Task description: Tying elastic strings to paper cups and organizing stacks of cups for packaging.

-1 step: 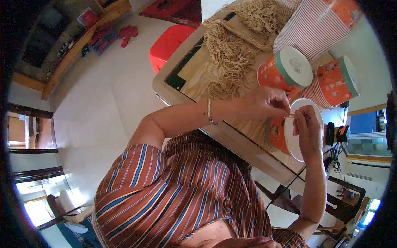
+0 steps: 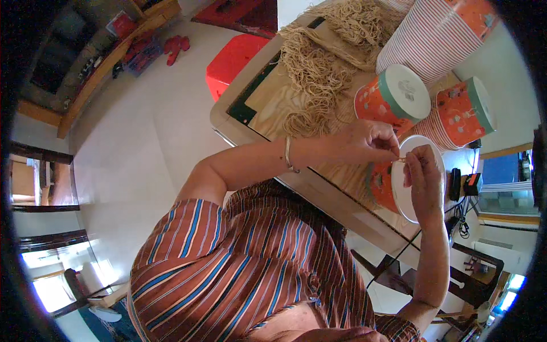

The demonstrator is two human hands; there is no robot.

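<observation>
Small pale piece (image 2: pixel 401 160), pinched two-handed.
Left hand (image 2: pixel 367 142), right hand (image 2: pixel 426 179): grips narrow, apparently for fine control; paper bucket (image 2: pixel 383 185) by table's (image 2: pixel 270 114) near edge, seemingly for reach.

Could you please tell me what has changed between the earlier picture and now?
Nothing has visibly moved, been taken up or let go. The left hand and right hand still pinch a small pale piece over the orange bucket; the tan string lies as before.
</observation>
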